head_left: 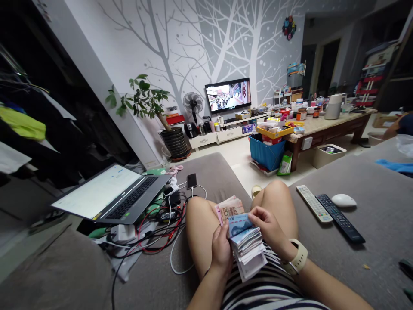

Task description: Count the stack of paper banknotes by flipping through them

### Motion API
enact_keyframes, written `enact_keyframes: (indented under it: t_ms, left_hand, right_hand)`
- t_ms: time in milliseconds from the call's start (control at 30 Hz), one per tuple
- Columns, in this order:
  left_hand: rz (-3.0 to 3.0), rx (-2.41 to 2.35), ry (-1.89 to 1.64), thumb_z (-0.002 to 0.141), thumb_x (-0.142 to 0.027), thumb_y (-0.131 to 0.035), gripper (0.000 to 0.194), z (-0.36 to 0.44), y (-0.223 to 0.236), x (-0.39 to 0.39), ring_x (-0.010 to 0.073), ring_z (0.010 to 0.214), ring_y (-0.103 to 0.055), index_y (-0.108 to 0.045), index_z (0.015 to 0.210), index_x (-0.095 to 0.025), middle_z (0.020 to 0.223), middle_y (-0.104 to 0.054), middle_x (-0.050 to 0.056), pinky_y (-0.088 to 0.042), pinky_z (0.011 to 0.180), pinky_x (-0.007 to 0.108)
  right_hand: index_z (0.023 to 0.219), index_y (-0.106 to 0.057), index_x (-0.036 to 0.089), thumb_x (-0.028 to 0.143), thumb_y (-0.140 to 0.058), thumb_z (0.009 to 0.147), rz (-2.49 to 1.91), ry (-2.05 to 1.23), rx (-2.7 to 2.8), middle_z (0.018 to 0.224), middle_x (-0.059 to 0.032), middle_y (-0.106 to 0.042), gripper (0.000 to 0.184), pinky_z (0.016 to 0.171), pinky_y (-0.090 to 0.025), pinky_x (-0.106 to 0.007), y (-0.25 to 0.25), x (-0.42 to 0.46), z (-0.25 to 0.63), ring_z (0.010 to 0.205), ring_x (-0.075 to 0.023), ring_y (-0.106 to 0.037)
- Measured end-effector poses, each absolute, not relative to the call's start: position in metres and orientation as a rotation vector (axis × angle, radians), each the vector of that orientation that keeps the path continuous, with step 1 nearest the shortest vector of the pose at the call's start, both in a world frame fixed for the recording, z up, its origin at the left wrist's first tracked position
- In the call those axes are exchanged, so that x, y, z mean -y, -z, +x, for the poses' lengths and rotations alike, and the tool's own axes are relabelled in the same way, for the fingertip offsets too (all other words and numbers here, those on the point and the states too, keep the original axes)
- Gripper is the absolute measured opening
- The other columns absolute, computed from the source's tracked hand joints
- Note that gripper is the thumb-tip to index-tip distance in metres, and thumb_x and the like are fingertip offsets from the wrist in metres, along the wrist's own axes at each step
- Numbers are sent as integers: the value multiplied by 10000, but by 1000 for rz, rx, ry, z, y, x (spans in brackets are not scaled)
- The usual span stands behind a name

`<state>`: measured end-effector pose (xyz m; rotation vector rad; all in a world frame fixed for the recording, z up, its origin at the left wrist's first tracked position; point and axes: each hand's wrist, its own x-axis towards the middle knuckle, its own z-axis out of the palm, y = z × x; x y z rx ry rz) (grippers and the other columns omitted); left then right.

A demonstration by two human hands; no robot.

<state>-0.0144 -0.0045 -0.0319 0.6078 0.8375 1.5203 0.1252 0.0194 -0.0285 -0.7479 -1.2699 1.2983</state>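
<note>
Legible numerals. The orange-brown banknote (232,209) bears a large "20", set at a slant; the blue banknote (239,224), which partly overlaps it, carries a figure that appears to be "10". The multicoloured wall clock (289,28) shows a white "6" at its lower edge, its other numerals being too small to make out. Markings present but illegible at this scale: the caption along the bottom of the television (228,95); the maker's name beneath the laptop screen (98,191); the key legends of the pale remote control (313,202) and the dark remote control (340,218).
</note>
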Motion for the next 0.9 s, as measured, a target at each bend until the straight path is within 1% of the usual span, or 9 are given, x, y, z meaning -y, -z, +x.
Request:
enact_keyframes:
  t_ms: [200, 300, 367, 433, 467, 533, 633, 767, 900]
  left_hand:
    - [581, -816, -1522, 707, -299, -626, 347, -13, 27, 7, 260, 893, -658, -661, 1003, -120, 886, -728, 94, -488, 823, 381]
    - [570, -799, -1520, 710, -284, -627, 366, -12, 24, 8, 265, 910, -654, -647, 1037, -120, 924, -722, 106, -486, 832, 389]
    - [564, -789, -1522, 714, -273, -626, 388, -10, 23, 8, 267, 914, -654, -632, 1071, -120, 952, -716, 115, -485, 837, 394]
    - [565, -779, -1519, 720, -263, -623, 407, -10, 22, 8, 266, 919, -654, -614, 1102, -123, 972, -711, 119, -483, 842, 396]
    - [571, -774, -1516, 725, -260, -621, 410, -10, 22, 8, 266, 923, -652, -608, 1112, -124, 979, -709, 121, -482, 844, 397]
    - [591, -765, -1509, 734, -258, -617, 403, -10, 22, 8, 269, 937, -647, -605, 1111, -116, 983, -707, 126, -481, 846, 399]
    - [627, -770, -1498, 737, -262, -620, 388, -11, 23, 9, 280, 947, -642, -613, 1087, -95, 976, -706, 139, -481, 844, 404]
    - [663, -788, -1472, 745, -264, -614, 405, -12, 23, 10, 285, 949, -641, -594, 1110, -90, 976, -704, 145, -485, 836, 405]
    - [678, -788, -1459, 745, -243, -613, 437, -11, 23, 10, 281, 948, -643, -561, 1159, -110, 980, -706, 134, -488, 829, 401]
  right_hand:
    - [665, -499, 160, 401, -602, 789, -736, -1317, 1257, 590, 42, -434, 289, 514, -298, -221, 25, -17, 125, 546, -94, -378]
    - [641, -487, 166, 421, -572, 809, -736, -1339, 1241, 507, 61, -399, 316, 450, -233, -217, 24, -16, 125, 464, -77, -317]
    - [629, -490, 167, 436, -536, 829, -731, -1363, 1255, 471, 55, -433, 339, 420, -181, -225, 23, -16, 126, 417, -69, -271]
    - [631, -500, 166, 438, -512, 843, -717, -1383, 1283, 491, 26, -520, 346, 412, -167, -231, 22, -16, 126, 398, -67, -270]
    - [635, -504, 165, 432, -515, 843, -712, -1387, 1296, 513, 12, -556, 338, 414, -176, -231, 22, -16, 126, 399, -69, -286]
    - [645, -507, 167, 412, -552, 823, -713, -1387, 1310, 530, 4, -578, 306, 426, -207, -228, 22, -17, 127, 414, -75, -327]
    - [655, -489, 173, 374, -646, 755, -721, -1370, 1293, 530, 28, -533, 274, 461, -255, -224, 23, -18, 127, 466, -87, -379]
    - [703, -460, 187, 335, -734, 662, -725, -1334, 1201, 595, 60, -438, 315, 501, -283, -218, 27, -22, 125, 537, -92, -377]
    - [764, -478, 188, 346, -738, 649, -737, -1349, 1164, 660, 49, -454, 325, 535, -307, -223, 30, -24, 125, 581, -103, -394]
